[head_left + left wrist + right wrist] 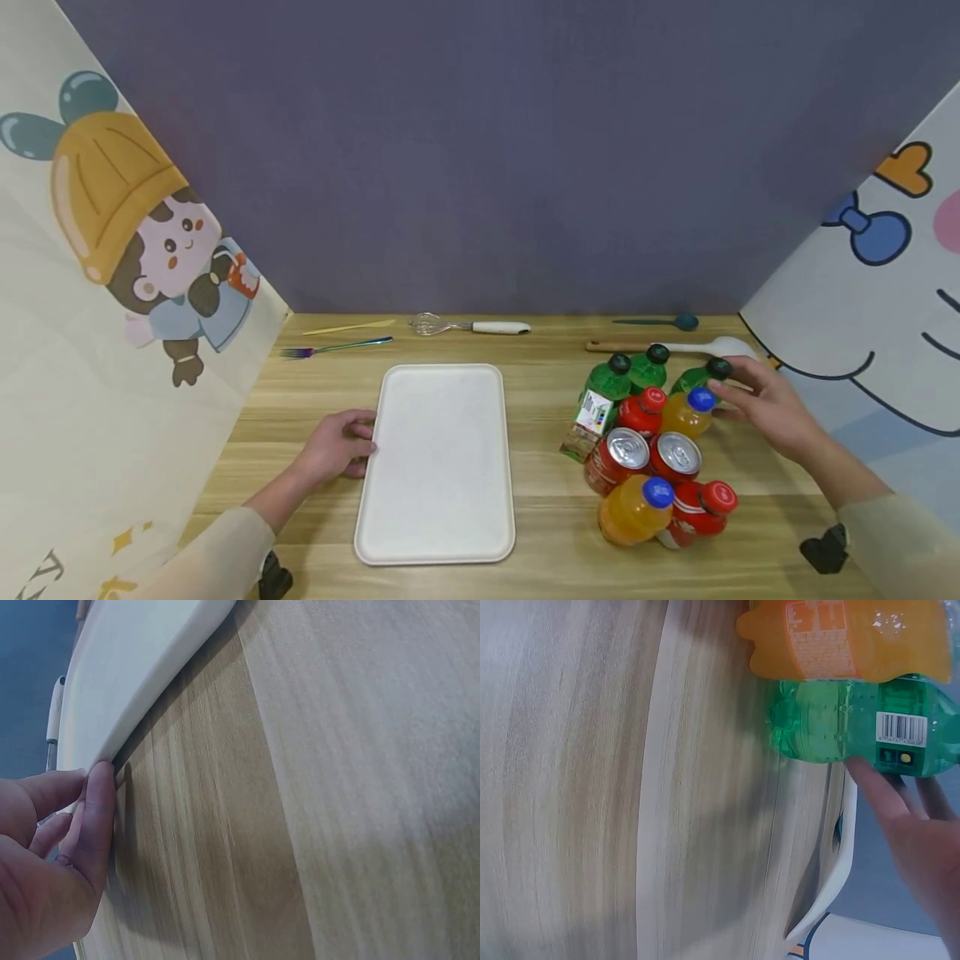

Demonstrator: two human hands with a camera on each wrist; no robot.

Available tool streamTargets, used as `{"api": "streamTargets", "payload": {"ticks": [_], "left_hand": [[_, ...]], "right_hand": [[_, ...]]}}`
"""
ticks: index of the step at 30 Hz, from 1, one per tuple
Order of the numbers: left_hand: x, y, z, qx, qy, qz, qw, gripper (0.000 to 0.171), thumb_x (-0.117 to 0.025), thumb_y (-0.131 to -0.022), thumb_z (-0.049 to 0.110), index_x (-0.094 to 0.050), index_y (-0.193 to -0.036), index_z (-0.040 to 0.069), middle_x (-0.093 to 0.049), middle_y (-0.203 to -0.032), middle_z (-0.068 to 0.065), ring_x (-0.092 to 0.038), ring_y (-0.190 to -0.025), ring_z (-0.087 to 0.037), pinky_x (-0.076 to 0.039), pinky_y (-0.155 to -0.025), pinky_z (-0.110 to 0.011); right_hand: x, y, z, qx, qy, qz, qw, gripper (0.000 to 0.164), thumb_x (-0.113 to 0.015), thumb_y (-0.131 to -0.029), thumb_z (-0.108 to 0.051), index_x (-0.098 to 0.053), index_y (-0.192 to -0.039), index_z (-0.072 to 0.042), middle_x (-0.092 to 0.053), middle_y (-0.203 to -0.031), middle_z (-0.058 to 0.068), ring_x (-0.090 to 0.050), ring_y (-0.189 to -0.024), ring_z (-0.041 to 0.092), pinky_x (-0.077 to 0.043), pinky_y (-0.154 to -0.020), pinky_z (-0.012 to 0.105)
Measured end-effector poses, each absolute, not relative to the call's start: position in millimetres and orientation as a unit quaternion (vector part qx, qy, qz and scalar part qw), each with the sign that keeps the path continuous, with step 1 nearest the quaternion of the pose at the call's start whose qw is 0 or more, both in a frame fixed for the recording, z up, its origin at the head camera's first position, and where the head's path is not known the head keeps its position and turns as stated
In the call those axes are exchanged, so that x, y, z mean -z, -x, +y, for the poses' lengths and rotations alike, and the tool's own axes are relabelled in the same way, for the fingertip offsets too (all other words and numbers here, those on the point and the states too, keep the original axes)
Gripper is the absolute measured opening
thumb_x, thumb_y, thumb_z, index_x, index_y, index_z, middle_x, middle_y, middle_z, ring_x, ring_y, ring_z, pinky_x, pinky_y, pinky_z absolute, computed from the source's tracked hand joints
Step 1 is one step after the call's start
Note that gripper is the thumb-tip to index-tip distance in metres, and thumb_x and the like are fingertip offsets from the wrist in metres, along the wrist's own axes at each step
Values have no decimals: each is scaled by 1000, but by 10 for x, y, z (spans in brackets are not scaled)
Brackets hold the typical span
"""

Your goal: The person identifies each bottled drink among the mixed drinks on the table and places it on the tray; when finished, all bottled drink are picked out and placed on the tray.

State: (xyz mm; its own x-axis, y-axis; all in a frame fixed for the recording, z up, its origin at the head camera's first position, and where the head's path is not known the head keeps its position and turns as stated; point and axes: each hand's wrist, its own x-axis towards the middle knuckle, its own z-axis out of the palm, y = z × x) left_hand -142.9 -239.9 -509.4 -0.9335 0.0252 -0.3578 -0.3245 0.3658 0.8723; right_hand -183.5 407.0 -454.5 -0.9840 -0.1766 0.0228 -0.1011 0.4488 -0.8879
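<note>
Where orange drink (682, 417) overlaps, one green bottle (690, 380) disappears.

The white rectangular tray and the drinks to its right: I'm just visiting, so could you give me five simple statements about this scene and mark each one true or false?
1. The left hand touches the white rectangular tray. True.
2. The right hand is beside a green see-through plastic bottle. True.
3. The green bottle stands on the tray. False: it stands on the pale striped wooden table, to the tray's right.
4. In the head view, the multicoloured metal fork lies left of the white-handled wire whisk. True.
5. The fork and whisk lie nearer the person than the tray. False: both lie beyond its far edge.
</note>
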Motion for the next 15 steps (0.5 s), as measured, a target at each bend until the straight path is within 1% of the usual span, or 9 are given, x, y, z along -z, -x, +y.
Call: {"api": "streamTargets", "payload": {"ticks": [5, 9, 11, 15], "left_hand": [[5093, 1424, -2394, -550, 92, 815, 155, 59, -70, -89, -8, -53, -144, 0, -62, -113, -19, -68, -76, -21, -66, -62, -43], [5082, 1415, -2389, -549, 93, 817, 153, 59, -69, -89, -8, -53, -145, 0, -62, -112, -18, -68, -78, -21, -66, -62, -42], [5082, 1412, -2385, -546, 91, 819, 152, 59, -69, -89, -8, -52, -145, -1, -62, -111, -19, -68, -79, -21, -66, -62, -42], [5074, 1413, -2375, -543, 95, 820, 152, 59, -69, -89, -8, -53, -145, 0, -63, -111, -18, -68, -80, -22, -66, -63, -42]], "right_hand": [[4504, 1807, 4082, 509, 62, 859, 17, 42, -63, -102, -18, -51, -140, -6, -57, -121, -13, -69, -97, -2, -66, -73, 32], [4393, 1788, 4054, 504, 44, 863, -7, 43, -67, -101, -20, -54, -139, -6, -59, -118, -14, -69, -96, -4, -66, -71, 32], [4331, 1783, 4045, 503, 36, 863, -18, 43, -68, -100, -22, -55, -138, -6, -59, -118, -16, -69, -94, -4, -66, -70, 31], [4199, 1778, 4065, 500, 41, 864, -36, 38, -68, -100, -18, -58, -134, -7, -60, -117, -17, -71, -91, -1, -66, -68, 31]]}}
